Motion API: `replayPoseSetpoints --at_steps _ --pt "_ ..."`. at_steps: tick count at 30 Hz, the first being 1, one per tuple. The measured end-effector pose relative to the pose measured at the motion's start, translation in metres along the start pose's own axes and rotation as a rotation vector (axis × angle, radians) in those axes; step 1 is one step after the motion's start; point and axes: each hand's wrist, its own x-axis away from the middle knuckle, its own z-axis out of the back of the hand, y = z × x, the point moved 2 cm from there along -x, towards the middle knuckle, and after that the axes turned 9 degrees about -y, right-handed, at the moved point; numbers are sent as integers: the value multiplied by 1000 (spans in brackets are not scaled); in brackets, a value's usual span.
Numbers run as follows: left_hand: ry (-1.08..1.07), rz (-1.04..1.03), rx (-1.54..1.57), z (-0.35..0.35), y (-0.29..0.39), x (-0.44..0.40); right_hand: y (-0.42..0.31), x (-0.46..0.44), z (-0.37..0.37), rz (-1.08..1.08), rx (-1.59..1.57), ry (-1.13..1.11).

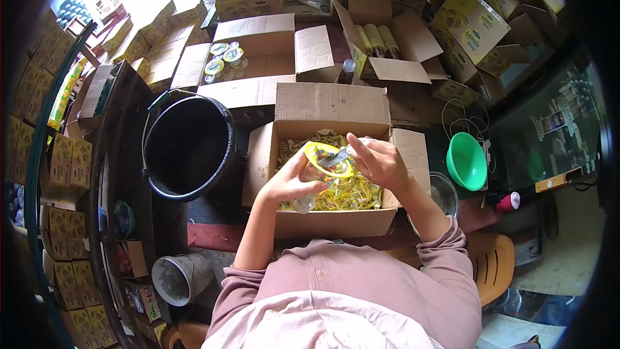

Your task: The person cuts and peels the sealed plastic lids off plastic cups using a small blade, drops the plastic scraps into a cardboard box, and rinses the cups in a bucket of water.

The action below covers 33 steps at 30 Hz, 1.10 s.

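Observation:
My left hand [294, 181] is wrapped round a clear container [309, 197] with a yellow rim [318, 148], tilted above an open cardboard box [332, 223]. A grey blade or flat tool [334, 158] lies across the yellow rim, its upper end in my right hand [378, 163]. The fingers of my right hand are closed round it, with one finger raised. Beneath both hands, the box holds many small yellow wrapped pieces [355, 195].
A black bucket [150, 155] stands at the left, a green bowl [466, 161] at the right. Behind are an open box [268, 45] with lidded cups [223, 59], another box [407, 39] with yellow rolls, and a small bottle [347, 71]. A grey bucket [203, 270] is lower left.

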Motion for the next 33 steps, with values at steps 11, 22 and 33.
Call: replayPoseSetpoints --at_steps 11,22,33 --pt "156 -110 -351 -7 -4 -3 -2 1 -2 -28 6 -98" --pt "62 6 -378 -12 13 -4 -5 1 -3 41 43 -17" --pt "-68 116 -124 -18 4 -2 -10 10 -9 58 74 -75"
